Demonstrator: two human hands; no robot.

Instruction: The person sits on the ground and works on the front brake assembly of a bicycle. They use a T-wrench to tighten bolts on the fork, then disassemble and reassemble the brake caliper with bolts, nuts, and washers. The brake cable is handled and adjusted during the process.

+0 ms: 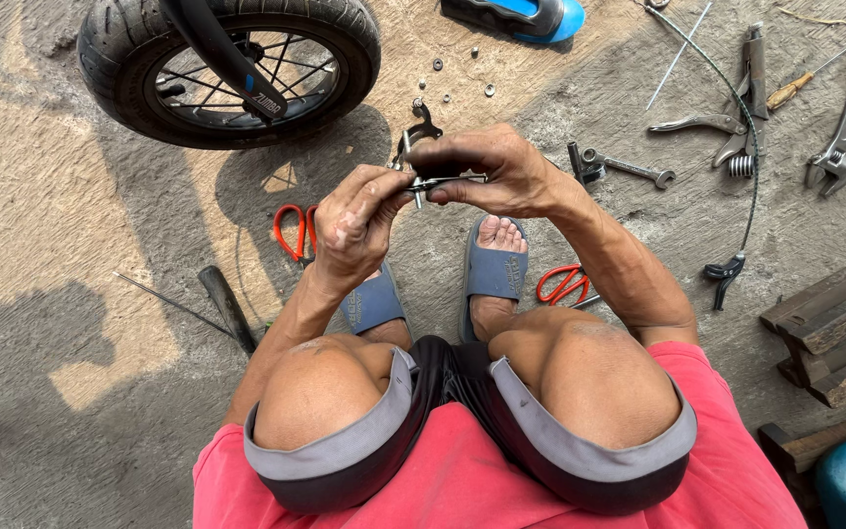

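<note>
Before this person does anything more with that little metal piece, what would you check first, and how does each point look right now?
1. Both hands on the part: ok. Left hand and right hand pinch the small black metal bracket between them.
2. Thin rod seated in the bracket: cannot tell, fingers cover the joint.
3. Loose washers and nuts within sight: ok, on the ground by the small wheel.
4. Pliers close by: ok, on the ground to the right.
5. Ground near the feet tidy: not ok, red-handled scissors lie beside each sandal.
</note>
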